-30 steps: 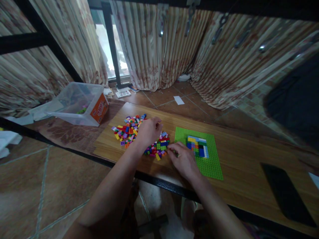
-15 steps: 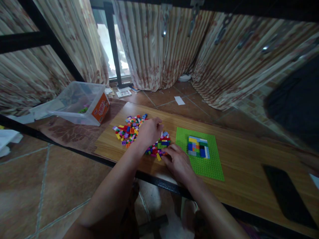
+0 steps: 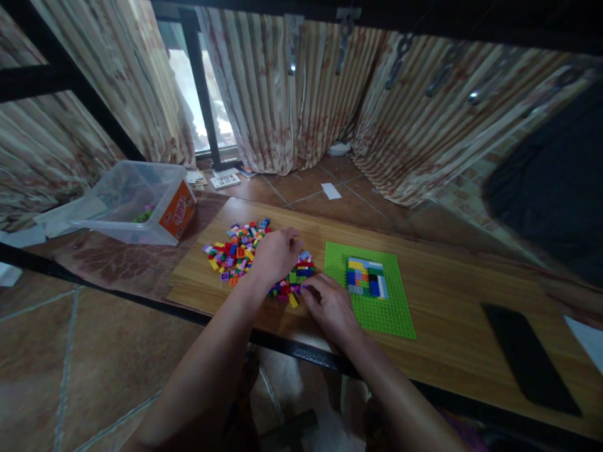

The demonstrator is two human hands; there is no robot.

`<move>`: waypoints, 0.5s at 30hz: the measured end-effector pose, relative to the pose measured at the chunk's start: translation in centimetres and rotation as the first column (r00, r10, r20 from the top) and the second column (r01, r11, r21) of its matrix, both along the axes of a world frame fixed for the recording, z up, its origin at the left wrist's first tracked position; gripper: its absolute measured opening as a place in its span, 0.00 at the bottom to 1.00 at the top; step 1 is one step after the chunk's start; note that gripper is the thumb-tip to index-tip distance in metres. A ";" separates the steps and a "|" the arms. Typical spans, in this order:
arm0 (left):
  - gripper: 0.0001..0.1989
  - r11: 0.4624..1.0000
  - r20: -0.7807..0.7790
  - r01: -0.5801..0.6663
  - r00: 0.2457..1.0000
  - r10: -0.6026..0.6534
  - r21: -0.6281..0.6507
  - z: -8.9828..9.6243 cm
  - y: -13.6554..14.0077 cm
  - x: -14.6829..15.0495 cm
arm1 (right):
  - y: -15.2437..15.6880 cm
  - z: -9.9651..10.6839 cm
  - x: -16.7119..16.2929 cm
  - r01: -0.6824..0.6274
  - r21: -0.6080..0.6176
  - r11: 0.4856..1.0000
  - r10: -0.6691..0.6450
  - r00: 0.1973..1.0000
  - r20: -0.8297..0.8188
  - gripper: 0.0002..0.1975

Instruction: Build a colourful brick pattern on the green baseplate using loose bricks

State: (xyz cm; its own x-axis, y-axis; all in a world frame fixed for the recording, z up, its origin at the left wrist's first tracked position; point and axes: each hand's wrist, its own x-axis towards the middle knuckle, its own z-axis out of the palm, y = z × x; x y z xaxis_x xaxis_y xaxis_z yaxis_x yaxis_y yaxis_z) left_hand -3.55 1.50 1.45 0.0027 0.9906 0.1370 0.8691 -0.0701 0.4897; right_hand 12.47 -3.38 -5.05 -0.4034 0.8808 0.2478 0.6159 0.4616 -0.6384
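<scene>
A loose pile of small, many-coloured toy building bricks (image 3: 239, 251) lies on the wooden table. My left hand (image 3: 277, 254) is over the right part of this pile, bent at the wrist, with its fingers curled and mostly hidden. At the pile's near right edge is my right hand (image 3: 332, 307), thumb and forefinger drawn close together. A bit of purple shows at those fingertips, too small to make out. To the right lies a green baseplate (image 3: 391, 320), which bears a low, roughly square build of bricks (image 3: 365, 277) in blue, yellow, white, grey and other colours.
A clear plastic box (image 3: 122, 229) with an orange label and a few pieces inside stands left on a brown mat (image 3: 127, 263). A black phone-like slab (image 3: 530, 358) and white paper (image 3: 586, 339) lie right on the table (image 3: 447, 301). A dark-clothed person (image 3: 556, 176) is at far right.
The whole view has shifted slightly, so things appear a little further left. Both hands stay at the pile, with nearly the same pose. More of the white paper at right shows.
</scene>
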 end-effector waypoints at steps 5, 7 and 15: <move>0.13 0.999 -0.031 0.010 0.999 -0.012 -0.037 -0.1 0.0 0.4 | 0.6 1.1 1.0 0.072 -0.021 0.997 -0.074 0.988 -0.136 0.08; 0.13 0.999 -0.031 0.020 0.999 -0.021 -0.043 -0.2 0.0 0.6 | 1.1 1.5 1.9 0.106 -0.027 0.994 -0.110 0.977 -0.182 0.09; 0.12 0.994 -0.002 0.097 0.995 -0.097 -0.049 -0.9 0.1 1.6 | 3.1 1.5 6.6 0.322 -0.224 0.920 -0.386 0.849 -0.361 0.13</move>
